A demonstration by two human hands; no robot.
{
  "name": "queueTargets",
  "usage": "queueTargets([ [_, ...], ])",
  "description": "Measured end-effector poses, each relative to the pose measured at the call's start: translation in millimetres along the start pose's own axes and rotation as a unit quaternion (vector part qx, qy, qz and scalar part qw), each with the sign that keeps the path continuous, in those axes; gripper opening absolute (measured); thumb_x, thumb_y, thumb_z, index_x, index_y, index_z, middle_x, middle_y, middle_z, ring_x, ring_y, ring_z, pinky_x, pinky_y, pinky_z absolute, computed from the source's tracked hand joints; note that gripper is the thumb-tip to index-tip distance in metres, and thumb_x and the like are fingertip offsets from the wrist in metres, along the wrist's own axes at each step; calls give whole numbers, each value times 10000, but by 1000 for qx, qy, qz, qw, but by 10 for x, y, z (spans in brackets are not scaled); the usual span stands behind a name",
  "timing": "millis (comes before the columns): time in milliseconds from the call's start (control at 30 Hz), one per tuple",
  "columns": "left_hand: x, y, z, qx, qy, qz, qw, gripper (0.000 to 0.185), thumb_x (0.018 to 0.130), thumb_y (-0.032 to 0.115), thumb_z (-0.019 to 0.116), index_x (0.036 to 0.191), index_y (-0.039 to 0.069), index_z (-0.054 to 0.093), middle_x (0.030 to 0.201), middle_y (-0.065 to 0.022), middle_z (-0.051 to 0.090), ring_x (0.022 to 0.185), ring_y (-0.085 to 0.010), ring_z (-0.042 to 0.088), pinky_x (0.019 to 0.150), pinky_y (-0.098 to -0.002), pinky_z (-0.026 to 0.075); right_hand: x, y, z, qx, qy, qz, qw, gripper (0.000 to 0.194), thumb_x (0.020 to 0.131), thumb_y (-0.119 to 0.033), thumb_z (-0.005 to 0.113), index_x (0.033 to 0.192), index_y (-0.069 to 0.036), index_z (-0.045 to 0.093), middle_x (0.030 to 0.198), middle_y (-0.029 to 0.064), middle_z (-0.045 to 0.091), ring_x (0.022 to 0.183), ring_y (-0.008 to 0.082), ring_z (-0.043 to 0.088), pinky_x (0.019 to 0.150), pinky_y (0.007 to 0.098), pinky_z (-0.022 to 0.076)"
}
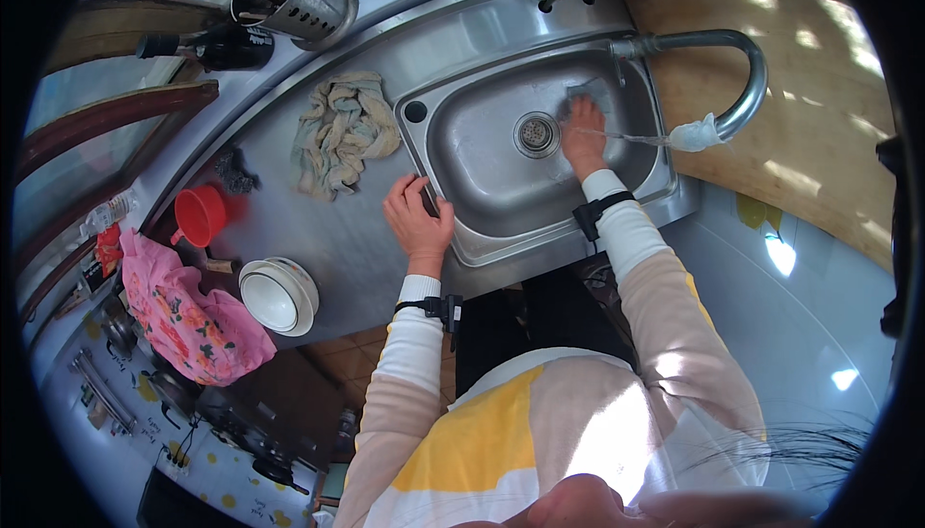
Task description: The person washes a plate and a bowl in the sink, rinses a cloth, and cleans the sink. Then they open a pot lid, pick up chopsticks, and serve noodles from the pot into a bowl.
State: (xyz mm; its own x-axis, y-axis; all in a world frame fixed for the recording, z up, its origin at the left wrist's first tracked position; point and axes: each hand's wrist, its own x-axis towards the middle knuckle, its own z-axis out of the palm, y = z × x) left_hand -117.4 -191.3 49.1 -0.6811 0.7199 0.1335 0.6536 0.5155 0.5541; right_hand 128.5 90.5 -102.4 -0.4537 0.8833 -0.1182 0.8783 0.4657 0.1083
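My right hand [584, 134] is down in the stainless steel sink [480, 188], its fingers pressed on a grey-green cloth [594, 94] against the basin floor, right of the drain strainer [537, 134]. Water runs from the curved faucet [755, 87], which has a white cloth wrapped at its mouth [695, 134], towards that hand. My left hand [419, 221] rests at the sink's left rim with its fingers bent and apart, and holds nothing that shows. A crumpled beige towel [347, 130] lies on the steel counter beyond it.
On the counter at left stand stacked white bowls [271, 300], a red plastic cup [201, 216], a steel wool scourer [235, 172] and a pink floral cloth [191, 311]. A perforated metal utensil holder [311, 11] and a dark bottle [235, 47] are on the ledge. A wooden board [795, 138] borders the sink's right.
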Motion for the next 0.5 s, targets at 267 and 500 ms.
queueTargets([
  [267, 25, 2, -10, -14, 7, 4, 1000, 416, 816, 196, 745, 1217, 112, 677, 1360, -127, 604, 1244, -381, 557, 1081, -515, 452, -817, -468, -103, 73, -290, -61, 952, 456, 939, -100, 643, 1383, -8, 596, 1430, 198, 604, 1322, 424, 588, 1109, 509, 512],
  [500, 22, 1, -4, -25, 1, 5, 1000, 417, 816, 173, 739, 1222, 101, 676, 1351, -133, 604, 1238, -397, 548, 1093, -516, 447, -473, -289, -102, 99, -164, -28, 981, 502, 921, -53, 651, 1405, -5, 530, 1512, 207, 523, 1325, 433, 570, 1117, 504, 507],
])
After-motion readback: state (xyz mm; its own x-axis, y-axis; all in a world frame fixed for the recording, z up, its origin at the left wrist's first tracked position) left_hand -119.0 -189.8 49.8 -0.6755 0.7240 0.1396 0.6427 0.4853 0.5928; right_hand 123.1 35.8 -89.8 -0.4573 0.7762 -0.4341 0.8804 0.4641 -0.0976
